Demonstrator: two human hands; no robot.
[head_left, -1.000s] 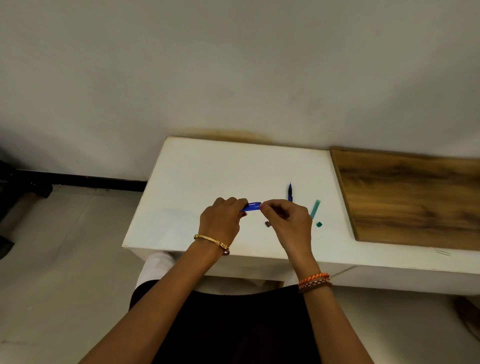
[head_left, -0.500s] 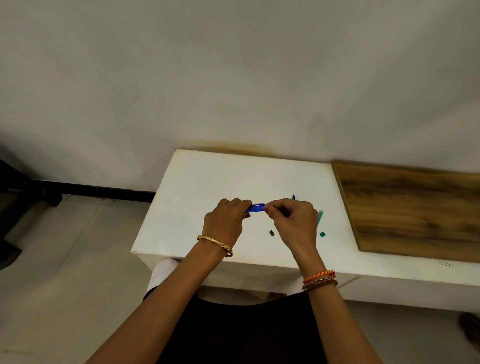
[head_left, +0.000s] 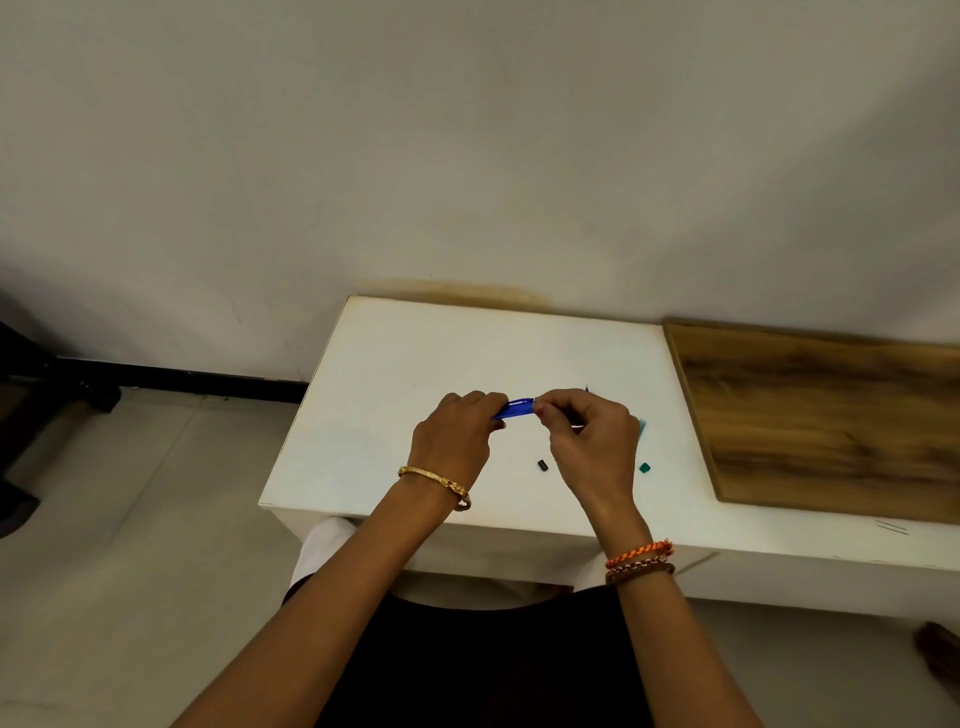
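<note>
My left hand (head_left: 457, 441) grips one end of a translucent blue pen barrel (head_left: 517, 408), held level above the white table (head_left: 395, 374). My right hand (head_left: 592, 441) pinches the barrel's other end with thumb and fingertips. A dark blue pen part (head_left: 586, 388) pokes out just behind my right hand, mostly hidden. A teal pen piece (head_left: 642, 427) shows at the hand's right edge. A small black cap (head_left: 543, 465) and a small teal cap (head_left: 645, 468) lie on the table below my right hand.
A wooden board (head_left: 831, 415) covers the table's right part. The wall stands right behind the table. A black bar (head_left: 182, 382) runs along the floor at the left. My lap sits under the table's front edge.
The view has shifted, so the table sits lower in frame. The small black cap, earlier half hidden by my right hand, now lies exposed. Both hands keep hold of the blue barrel.
</note>
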